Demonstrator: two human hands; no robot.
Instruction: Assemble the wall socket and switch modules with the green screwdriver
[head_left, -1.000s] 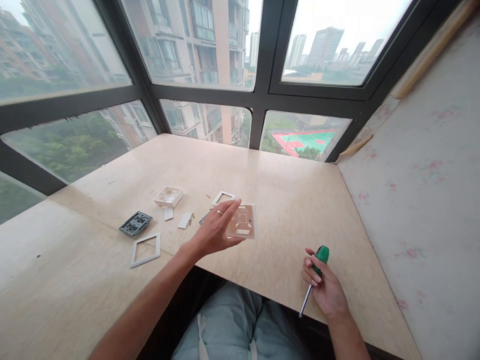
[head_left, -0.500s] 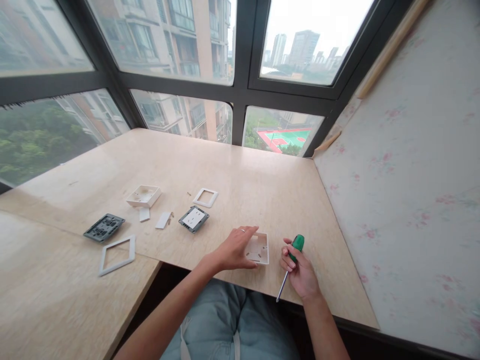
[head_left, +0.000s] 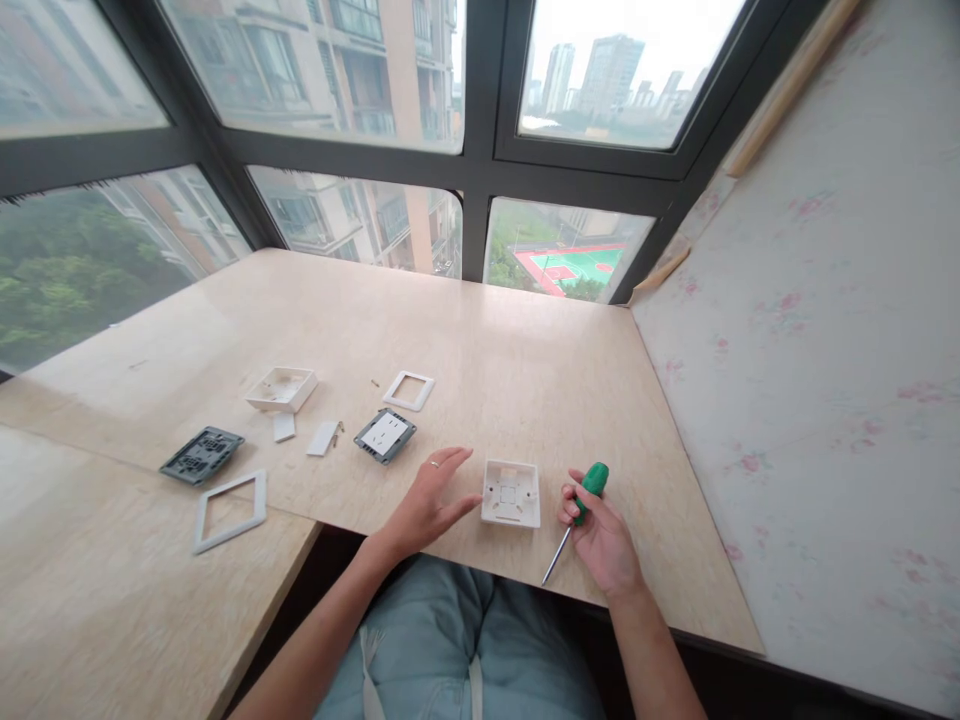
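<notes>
A square white back box [head_left: 510,514] lies open side up near the counter's front edge. Just left of it, my left hand [head_left: 435,505] is open with fingers apart, the thumb tip close to the box's left wall; whether it touches I cannot tell. To the right of the box, my right hand [head_left: 600,540] is closed around the green handle of a screwdriver [head_left: 594,480], whose metal shaft points down and left. Beyond my left hand lies a socket module [head_left: 385,436] with a white face and grey frame, with a white cover frame [head_left: 409,391] behind it.
Further left are a second white back box [head_left: 283,388], two small white plates [head_left: 322,438], several small screws [head_left: 338,434], a dark module lying back up [head_left: 202,455] and another white frame [head_left: 231,512]. A papered wall [head_left: 810,380] bounds the right; windows stand behind.
My left hand has let go of the back box and drawn away to the left, uncovering its inside. The screwdriver stays in my right hand, its tip slightly shifted left and up.
</notes>
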